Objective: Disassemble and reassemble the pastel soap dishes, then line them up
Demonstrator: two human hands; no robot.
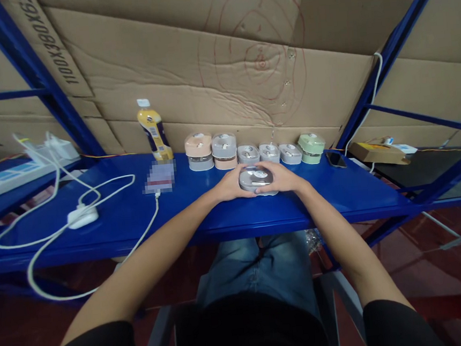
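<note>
Between my two hands is a small grey container with a clear lid and a round sticker (pixel 255 177), near the front of the blue shelf. My left hand (pixel 232 185) wraps its left side, and my right hand (pixel 281 177) wraps its right side. Behind it stands a row of similar containers: a stack with a peach top (pixel 198 144), a stack with a grey top (pixel 223 144), several single grey ones (pixel 290 153) and a stack with a green top (pixel 312 143). The container's sides are partly hidden by my fingers.
A yellow drink bottle (pixel 155 131) stands at the back left. Nearby lies a blurred-out phone-like item (pixel 159 177) on a white cable, with a white charger (pixel 82 216) farther left. A dark phone (pixel 336 159) lies at the right. Cardboard (pixel 156 66) walls the back.
</note>
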